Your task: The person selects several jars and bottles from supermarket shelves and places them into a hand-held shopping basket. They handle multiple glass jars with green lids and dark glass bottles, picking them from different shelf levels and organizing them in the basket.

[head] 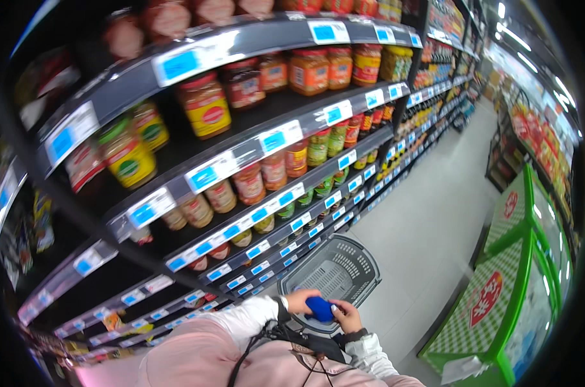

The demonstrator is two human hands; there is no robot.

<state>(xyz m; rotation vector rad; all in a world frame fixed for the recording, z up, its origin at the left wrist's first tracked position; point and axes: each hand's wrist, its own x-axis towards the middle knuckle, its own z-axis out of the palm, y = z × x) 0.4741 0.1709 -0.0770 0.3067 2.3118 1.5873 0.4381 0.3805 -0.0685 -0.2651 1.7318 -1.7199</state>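
Both of my hands are at waist height over the near end of a grey plastic shopping basket (359, 263). Between them is a small, smooth blue object (320, 308); what it is exactly I cannot tell. My left hand (300, 302) grips its left side, fingers partly hidden behind it. On the right edge, my right hand (348, 317) pinches it between thumb and fingers. The basket has slotted walls, and no goods show in its visible part. A black bag or strap (316, 341) lies across my front, just below the hands.
Supermarket shelves (273, 140) with glass jars (207, 106) and price labels run along the left. Green chest freezers (486, 295) with checked sides line the right. A grey tiled floor aisle (418, 213) leads away between them, towards a display of red packages (539, 126).
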